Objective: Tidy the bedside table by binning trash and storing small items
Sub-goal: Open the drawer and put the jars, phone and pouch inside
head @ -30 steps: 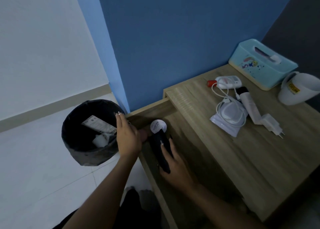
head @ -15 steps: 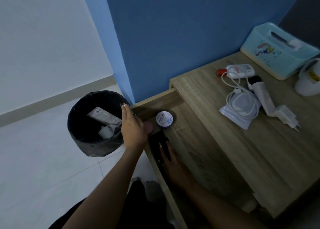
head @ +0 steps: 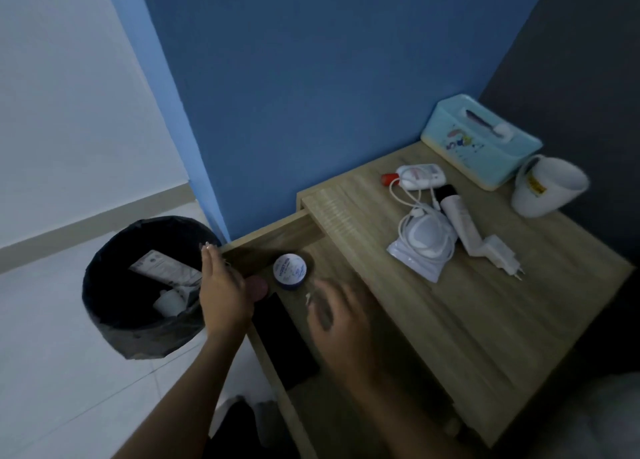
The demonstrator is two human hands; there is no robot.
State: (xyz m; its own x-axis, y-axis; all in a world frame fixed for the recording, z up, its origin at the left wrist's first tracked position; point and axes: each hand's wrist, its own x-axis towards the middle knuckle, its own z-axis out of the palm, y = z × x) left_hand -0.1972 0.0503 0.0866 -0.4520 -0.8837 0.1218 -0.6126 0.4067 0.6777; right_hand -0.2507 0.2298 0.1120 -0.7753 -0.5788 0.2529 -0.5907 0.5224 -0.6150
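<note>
Bedside tabletop (head: 467, 302) of pale wood-grain board, against the blue wall, is partly tidied. The round black-lined bin (head: 138, 340) holds printed packaging. The open drawer (head: 277, 233) holds a round blue tin (head: 289, 271) and a flat black slab (head: 284, 340). A coiled white cable (head: 408, 195), glossy pouch (head: 415, 261), smooth tube (head: 457, 216) and charger plug (head: 498, 254) remain. The straight-fingered left hand (head: 223, 295) rests on the drawer corner, and the blurred right hand (head: 343, 323) hovers empty with loose fingers.

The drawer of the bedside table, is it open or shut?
Open: the drawer is pulled out past the tabletop, and a round blue tin and a black flat item lie inside.
</note>
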